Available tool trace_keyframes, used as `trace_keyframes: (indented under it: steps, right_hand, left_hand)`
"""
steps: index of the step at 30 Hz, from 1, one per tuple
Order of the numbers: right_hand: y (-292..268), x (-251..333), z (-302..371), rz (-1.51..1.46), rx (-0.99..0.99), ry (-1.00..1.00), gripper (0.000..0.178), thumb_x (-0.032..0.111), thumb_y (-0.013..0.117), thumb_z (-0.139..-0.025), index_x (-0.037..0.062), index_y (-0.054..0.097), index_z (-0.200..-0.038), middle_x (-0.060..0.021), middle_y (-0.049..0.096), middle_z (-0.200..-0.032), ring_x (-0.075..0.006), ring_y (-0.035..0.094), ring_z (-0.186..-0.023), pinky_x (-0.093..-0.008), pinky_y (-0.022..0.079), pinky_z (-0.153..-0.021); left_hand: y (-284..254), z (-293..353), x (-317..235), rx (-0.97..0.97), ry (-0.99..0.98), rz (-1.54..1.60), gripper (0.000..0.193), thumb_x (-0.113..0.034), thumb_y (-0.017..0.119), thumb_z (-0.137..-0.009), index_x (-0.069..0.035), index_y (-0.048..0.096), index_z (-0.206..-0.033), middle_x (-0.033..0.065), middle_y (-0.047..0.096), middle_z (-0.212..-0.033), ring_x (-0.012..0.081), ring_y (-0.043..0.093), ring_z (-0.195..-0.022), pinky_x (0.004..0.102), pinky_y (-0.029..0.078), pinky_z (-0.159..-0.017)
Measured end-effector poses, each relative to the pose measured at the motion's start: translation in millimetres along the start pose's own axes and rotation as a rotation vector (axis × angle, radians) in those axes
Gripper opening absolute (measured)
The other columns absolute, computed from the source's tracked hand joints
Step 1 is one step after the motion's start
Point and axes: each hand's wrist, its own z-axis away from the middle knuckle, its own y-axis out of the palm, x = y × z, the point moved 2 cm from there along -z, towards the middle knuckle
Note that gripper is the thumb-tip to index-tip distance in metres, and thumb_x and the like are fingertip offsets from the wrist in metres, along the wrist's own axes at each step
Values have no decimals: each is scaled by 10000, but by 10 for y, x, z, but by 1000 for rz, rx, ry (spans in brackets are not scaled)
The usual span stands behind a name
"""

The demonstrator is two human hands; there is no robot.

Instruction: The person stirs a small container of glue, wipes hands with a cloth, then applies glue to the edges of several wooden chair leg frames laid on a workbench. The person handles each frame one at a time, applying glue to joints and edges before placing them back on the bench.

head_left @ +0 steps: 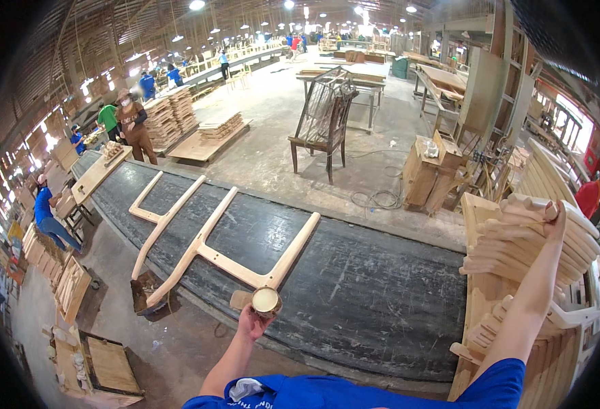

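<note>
My left hand (pixel 252 323) is wrapped round a small round tub (pixel 266 300) of cream-coloured stuff, held over the near edge of a long black-topped table (pixel 375 293). Just beyond the tub lies a pale wooden chair side frame (pixel 208 249), with a second such frame (pixel 170 211) to its left. Far to the right, my outstretched right arm reaches a stack of curved wooden pieces (pixel 518 238). There my right hand (pixel 554 213) closes on the end of one curved wooden piece; its fingers show small and partly hidden.
A dark open box (pixel 148 294) hangs at the table's near edge. A wooden cart (pixel 109 365) stands at lower left. Beyond the table are a dark chair (pixel 324 123), a wooden block stand (pixel 428 174) and stacked boards (pixel 219 127). A person in brown (pixel 133 126) stands at the far left.
</note>
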Motion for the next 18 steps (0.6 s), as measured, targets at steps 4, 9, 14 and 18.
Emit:
trace_keyframes:
  steps: [4, 9, 14, 18]
  right_hand:
    - [65, 61, 379, -313, 170, -161, 167, 219, 651, -803, 117, 550, -889, -81, 609, -764, -121, 528, -555, -216, 303, -393]
    - [66, -137, 1133, -281, 97, -176, 223, 253, 632, -821, 83, 553, -942, -60, 588, -800, -105, 529, -612, -192, 314, -400]
    - [-246, -462, 2386, -107, 289, -84, 242, 254, 588, -852, 66, 512, -985, -38, 515, -769, -81, 472, -568, -190, 323, -415]
    - [-461, -300, 3191, 1, 392, -24, 283, 275, 539, -874, 53, 470, -1033, -43, 487, -772, -68, 439, -529, -181, 331, -420]
  left_hand:
    - [192, -108, 124, 89, -17, -62, 462, -344, 307, -924, -66, 433, -1271, 137, 494, -1261, 309, 519, -1117, 477, 458, -904]
    - [238, -95, 213, 107, -73, -31, 450, -337, 325, -923, -69, 445, -1263, 135, 510, -1244, 311, 525, -1108, 476, 471, -871]
    - [92, 131, 82, 125, -72, -29, 434, -323, 350, -916, -60, 471, -1240, 135, 537, -1215, 295, 546, -1083, 464, 477, -861]
    - [-49, 343, 107, 178, -92, -26, 419, -328, 370, -914, -70, 494, -1219, 123, 551, -1197, 287, 550, -1077, 458, 471, -867]
